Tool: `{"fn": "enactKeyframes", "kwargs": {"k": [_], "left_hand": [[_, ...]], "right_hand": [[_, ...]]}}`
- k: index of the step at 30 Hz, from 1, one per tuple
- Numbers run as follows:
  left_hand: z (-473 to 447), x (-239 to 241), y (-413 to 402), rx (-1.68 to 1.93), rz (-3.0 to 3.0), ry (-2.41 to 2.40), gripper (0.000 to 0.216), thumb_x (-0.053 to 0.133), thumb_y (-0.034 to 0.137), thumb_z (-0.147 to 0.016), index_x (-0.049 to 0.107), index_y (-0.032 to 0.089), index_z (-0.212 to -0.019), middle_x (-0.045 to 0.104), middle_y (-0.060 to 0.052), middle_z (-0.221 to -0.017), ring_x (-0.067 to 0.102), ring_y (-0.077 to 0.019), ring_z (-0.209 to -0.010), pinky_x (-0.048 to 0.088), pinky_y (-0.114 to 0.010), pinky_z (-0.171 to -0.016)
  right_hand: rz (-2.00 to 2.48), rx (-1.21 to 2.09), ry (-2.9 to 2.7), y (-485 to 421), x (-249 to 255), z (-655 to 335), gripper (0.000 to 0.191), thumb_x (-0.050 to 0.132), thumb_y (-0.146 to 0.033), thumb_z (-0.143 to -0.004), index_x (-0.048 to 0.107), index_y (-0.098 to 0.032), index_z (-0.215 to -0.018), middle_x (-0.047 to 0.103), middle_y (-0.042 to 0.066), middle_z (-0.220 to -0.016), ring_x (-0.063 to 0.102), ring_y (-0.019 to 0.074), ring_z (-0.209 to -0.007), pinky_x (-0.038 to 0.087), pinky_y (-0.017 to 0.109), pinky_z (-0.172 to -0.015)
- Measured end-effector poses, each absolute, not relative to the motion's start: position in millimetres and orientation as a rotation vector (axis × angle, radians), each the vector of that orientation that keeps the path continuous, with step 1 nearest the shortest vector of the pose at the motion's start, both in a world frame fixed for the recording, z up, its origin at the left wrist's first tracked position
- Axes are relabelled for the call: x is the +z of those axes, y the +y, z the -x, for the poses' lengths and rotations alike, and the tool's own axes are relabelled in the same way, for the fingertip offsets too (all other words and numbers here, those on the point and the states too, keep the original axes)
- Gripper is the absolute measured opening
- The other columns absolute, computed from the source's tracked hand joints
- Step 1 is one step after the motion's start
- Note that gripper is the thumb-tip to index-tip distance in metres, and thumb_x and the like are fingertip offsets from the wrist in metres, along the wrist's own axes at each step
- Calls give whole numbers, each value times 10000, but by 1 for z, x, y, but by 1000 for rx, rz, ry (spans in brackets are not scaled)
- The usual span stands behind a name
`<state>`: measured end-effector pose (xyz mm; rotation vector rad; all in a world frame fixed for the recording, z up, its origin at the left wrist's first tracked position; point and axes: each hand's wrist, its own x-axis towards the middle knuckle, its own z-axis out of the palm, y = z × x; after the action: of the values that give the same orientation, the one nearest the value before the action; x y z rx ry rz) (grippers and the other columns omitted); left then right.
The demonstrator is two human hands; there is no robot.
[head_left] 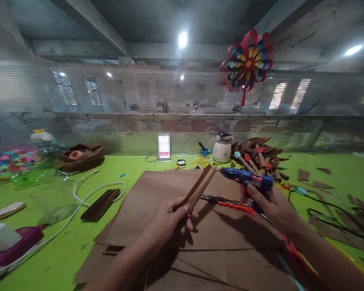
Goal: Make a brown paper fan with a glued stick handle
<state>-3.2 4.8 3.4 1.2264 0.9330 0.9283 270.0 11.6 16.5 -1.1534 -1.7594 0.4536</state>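
Observation:
My left hand [177, 214] is closed around the lower end of a rolled strip of brown paper [202, 184], which slants up to the right. In my right hand [265, 202] is a blue hot glue gun [245, 178], its nozzle pointing left at the top end of the paper roll. Whether the nozzle touches the paper, I cannot tell. Under both hands lie large brown paper sheets [133, 222]. Scissors with orange handles [236, 207] rest on the sheets behind and below the glue gun, partly hidden by my right hand.
Finished brown paper rolls with small stars [257, 155] are piled at the back right, beside a white jar [222, 148]. A phone [164, 146] stands at the back. Folded brown strips [100, 205] and a white cable [79, 206] lie left. A black cord [330, 218] and paper scraps lie right.

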Motion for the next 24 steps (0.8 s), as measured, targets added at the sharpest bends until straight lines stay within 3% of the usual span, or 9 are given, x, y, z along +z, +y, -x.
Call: {"fn": "enactKeyframes", "kwargs": {"k": [9,14,24], "left_hand": [[0,8,0,956,-1228,910,299,641,383,-745,659,106,-855,674,-89,-803,489,-54,-461,308,-178,-409],[-2,13,-2,951,-1241,922,293,647,381,-734,666,100,-816,670,-80,-739,467,-47,-431,281,-178,-385],[1,8,2,957,-1266,948,332,638,377,-734,670,108,-926,669,-89,-787,515,-67,-469,323,-179,-392]], "right_hand": [[1182,440,-1736,14,12,-273,381,435,-477,-880,590,-180,-698,609,38,-668,571,169,-637,469,264,-595],[1187,433,-1742,11,14,-270,379,434,-476,-875,588,-179,-696,616,40,-665,584,172,-624,480,273,-597],[1204,352,-1770,2,11,-261,332,462,-451,-850,588,-195,-680,589,31,-627,543,162,-559,465,258,-521]]}}
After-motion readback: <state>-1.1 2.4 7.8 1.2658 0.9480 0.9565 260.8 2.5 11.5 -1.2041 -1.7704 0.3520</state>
